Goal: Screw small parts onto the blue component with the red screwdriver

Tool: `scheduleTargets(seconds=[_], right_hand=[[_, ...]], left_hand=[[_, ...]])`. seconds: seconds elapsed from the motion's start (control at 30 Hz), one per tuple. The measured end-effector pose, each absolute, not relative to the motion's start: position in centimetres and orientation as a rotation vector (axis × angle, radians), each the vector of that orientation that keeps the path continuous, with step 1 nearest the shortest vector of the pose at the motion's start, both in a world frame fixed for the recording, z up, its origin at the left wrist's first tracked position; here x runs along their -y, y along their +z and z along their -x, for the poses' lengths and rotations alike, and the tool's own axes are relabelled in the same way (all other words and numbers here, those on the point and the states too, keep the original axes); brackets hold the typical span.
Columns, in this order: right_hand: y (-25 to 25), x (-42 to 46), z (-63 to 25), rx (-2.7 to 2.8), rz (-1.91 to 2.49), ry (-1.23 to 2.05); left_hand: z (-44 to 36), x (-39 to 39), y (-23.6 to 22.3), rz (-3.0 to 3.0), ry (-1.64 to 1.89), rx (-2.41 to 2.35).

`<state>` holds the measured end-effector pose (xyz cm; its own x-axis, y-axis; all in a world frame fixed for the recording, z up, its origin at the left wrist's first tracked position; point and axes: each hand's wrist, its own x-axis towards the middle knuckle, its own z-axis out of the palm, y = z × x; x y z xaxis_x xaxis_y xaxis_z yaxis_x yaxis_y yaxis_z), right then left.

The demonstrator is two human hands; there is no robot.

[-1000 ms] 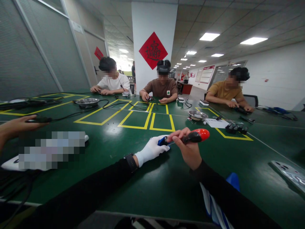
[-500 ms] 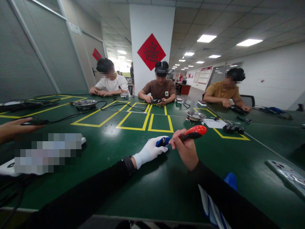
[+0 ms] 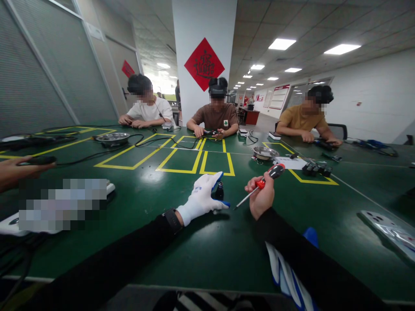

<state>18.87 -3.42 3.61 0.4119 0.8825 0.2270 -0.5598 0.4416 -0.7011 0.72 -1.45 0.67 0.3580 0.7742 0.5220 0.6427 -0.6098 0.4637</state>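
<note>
My left hand (image 3: 202,195), in a white glove with blue fingertips, is spread with thumb and fingers apart. Between them a small dark bottle-like piece (image 3: 219,191) with a metallic top stands upright on the green table (image 3: 181,250). I cannot make out its exact kind. Bare and closed, my right hand (image 3: 262,198) grips a screwdriver (image 3: 260,185) by its red and black handle. The screwdriver's thin shaft points down and left, its tip just right of the gloved thumb and apart from the dark piece.
A blue and white glove (image 3: 292,280) lies partly under my right forearm. Phones rest at right (image 3: 389,233) and left, a blurred one. Beyond are a metal bowl (image 3: 266,153), black parts (image 3: 317,168) and yellow tape outlines. Three people sit opposite; another person's hand (image 3: 19,170) shows at left.
My left hand has let go of the dark piece and spread its fingers. My right hand has moved slightly right and turned the screwdriver so its shaft now points down and left.
</note>
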Motion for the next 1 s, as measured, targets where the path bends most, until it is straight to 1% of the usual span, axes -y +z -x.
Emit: scheduleTargets(seconds=[0.2, 0.37, 0.53, 0.6, 0.7, 0.87, 1.0], right_hand=[[4.5, 4.1, -19.1, 0.754, 0.574, 1.11], [4.6, 4.4, -18.8, 0.801, 0.588, 1.155], [4.7, 4.6, -18.8, 0.824, 0.587, 1.223], [4.7, 4.5, -18.8, 0.825, 0.578, 1.247], [4.6, 4.4, -18.9, 0.832, 0.583, 1.248], [4.5, 4.5, -18.8, 0.867, 0.597, 1.208], [4.3, 4.4, -18.7, 0.879, 0.605, 1.204]], left_hand=[[-0.8, 1.9, 0.3, -2.407, 0.921, -1.402], [-0.6, 1.8, 0.7, -2.45, 0.946, -1.361], [-0.1, 1.4, 0.9, -2.497, 0.874, -1.322], [0.1, 1.3, 0.9, -2.51, 0.872, -1.373], [0.2, 1.2, 1.0, -2.517, 0.893, -1.46], [0.2, 1.0, 1.2, -2.575, 0.874, -1.371], [0.6, 0.7, 1.0, -2.477, 0.838, -1.464]])
